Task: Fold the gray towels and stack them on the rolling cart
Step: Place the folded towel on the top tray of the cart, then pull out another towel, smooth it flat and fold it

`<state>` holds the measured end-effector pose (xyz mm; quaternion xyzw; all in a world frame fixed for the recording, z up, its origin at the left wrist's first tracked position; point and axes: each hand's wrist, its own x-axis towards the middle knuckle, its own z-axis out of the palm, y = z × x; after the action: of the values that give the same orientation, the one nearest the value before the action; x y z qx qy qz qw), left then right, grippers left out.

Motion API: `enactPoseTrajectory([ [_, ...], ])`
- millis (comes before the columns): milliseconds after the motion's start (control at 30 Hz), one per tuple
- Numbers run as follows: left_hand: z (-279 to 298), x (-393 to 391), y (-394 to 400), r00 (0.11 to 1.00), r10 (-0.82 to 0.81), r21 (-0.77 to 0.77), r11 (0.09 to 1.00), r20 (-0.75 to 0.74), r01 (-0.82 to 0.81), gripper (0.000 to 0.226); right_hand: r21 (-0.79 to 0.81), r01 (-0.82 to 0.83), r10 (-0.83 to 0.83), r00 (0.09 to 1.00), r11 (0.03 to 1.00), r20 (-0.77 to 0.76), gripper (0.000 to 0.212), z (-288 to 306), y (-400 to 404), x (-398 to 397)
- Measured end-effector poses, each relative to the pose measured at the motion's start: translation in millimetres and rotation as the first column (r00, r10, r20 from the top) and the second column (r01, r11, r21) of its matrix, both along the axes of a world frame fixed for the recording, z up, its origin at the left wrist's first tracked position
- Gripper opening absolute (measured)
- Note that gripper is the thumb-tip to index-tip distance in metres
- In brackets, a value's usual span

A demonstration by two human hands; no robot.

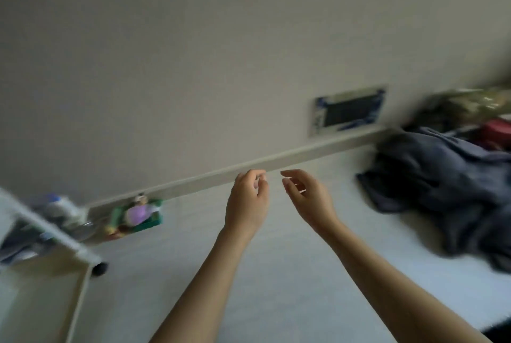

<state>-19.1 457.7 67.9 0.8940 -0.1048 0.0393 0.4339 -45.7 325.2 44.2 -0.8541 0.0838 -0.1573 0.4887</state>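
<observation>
Green tray (149, 221) holding a purple toy (139, 212) is sitting against the baseboard (249, 167). Blue-framed dark panel (349, 111) is leaning on the wall (193, 52). Red item (497, 129) and olive bundle (475, 102) are lying far right (both blurred).

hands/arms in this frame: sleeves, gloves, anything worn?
Nothing worn that shows. The left hand and right hand are bare, without gloves; no rings, watch or bands are visible at the wrists. Both forearms are bare to the bottom edge of the frame, with no sleeve in view. Motion blur hides finer detail.
</observation>
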Motion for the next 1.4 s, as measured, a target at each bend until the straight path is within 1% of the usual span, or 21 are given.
enactPoseTrajectory([
  [67, -8, -9, -54, 0.993, -0.117, 0.002, 0.993, -0.032, 0.117, 0.025, -0.016, 0.123, -0.123, 0.992, 0.992, -0.029, 0.017, -9, -50, -25],
  [200, -26, -27, -144, 0.958, -0.273, 0.000, 0.962, -0.091, 0.274, 0.027, -0.023, 0.317, -0.318, 0.945, 0.948, -0.074, 0.015, -25, -135, -68],
  [333, -50, -37, -225, 0.922, -0.352, 0.008, 0.934, -0.160, 0.358, 0.026, -0.032, 0.442, -0.442, 0.887, 0.896, -0.130, 0.019, -43, -216, -100],
  [500, -83, -42, -314, 0.886, -0.376, 0.001, 0.920, -0.270, 0.391, 0.027, -0.059, 0.554, -0.553, 0.807, 0.831, -0.208, 0.021, -69, -306, -119],
  [600, -101, -41, -358, 0.860, -0.386, -0.037, 0.917, -0.333, 0.398, 0.030, -0.076, 0.599, -0.597, 0.764, 0.797, -0.244, 0.028, -87, -348, -124],
  [700, -116, -35, -394, 0.819, -0.423, -0.099, 0.902, -0.387, 0.419, 0.040, -0.102, 0.591, -0.597, 0.769, 0.800, -0.230, 0.039, -103, -380, -122],
  [767, -121, -31, -415, 0.793, -0.452, -0.147, 0.890, -0.408, 0.432, 0.047, -0.063, 0.568, -0.566, 0.791, 0.820, -0.234, 0.044, -108, -397, -117],
  [800, -125, -29, -427, 0.790, -0.449, -0.141, 0.891, -0.418, 0.431, 0.050, -0.032, 0.557, -0.547, 0.801, 0.830, -0.242, 0.046, -111, -407, -114],
  [833, -127, -26, -433, 0.799, -0.427, -0.103, 0.899, -0.422, 0.426, 0.052, -0.008, 0.542, -0.527, 0.813, 0.841, -0.247, 0.046, -113, -410, -112],
  [867, -130, -23, -441, 0.817, -0.395, -0.030, 0.906, -0.420, 0.423, 0.053, 0.015, 0.538, -0.517, 0.817, 0.843, -0.254, 0.046, -115, -416, -109],
  [900, -132, -20, -446, 0.831, -0.365, 0.041, 0.907, -0.420, 0.420, 0.051, 0.040, 0.540, -0.514, 0.818, 0.840, -0.260, 0.045, -117, -421, -107],
  [933, -131, -18, -450, 0.836, -0.357, 0.077, 0.903, -0.416, 0.424, 0.047, 0.064, 0.545, -0.514, 0.818, 0.836, -0.259, 0.044, -117, -424, -106],
  [967, -131, -15, -453, 0.832, -0.375, 0.063, 0.898, -0.409, 0.435, 0.041, 0.088, 0.557, -0.522, 0.814, 0.826, -0.254, 0.044, -118, -428, -104],
  [1033, -129, -12, -454, 0.804, -0.464, -0.075, 0.878, -0.373, 0.472, 0.031, 0.113, 0.582, -0.551, 0.805, 0.805, -0.220, 0.048, -117, -431, -102],
  [1100, -119, -10, -452, 0.771, -0.531, -0.219, 0.847, -0.351, 0.484, 0.028, 0.092, 0.589, -0.569, 0.803, 0.803, -0.177, 0.056, -114, -432, -99],
  [1167, -108, -8, -447, 0.764, -0.555, -0.289, 0.829, -0.328, 0.478, 0.028, 0.045, 0.570, -0.558, 0.815, 0.820, -0.155, 0.056, -106, -429, -94],
  [1267, -85, -3, -430, 0.761, -0.576, -0.316, 0.812, -0.298, 0.491, 0.025, -0.064, 0.536, -0.540, 0.833, 0.842, -0.120, 0.053, -90, -423, -82],
  [1400, -51, 8, -390, 0.774, -0.585, -0.301, 0.803, -0.241, 0.514, 0.019, -0.204, 0.498, -0.520, 0.851, 0.843, -0.074, 0.058, -68, -410, -63],
])
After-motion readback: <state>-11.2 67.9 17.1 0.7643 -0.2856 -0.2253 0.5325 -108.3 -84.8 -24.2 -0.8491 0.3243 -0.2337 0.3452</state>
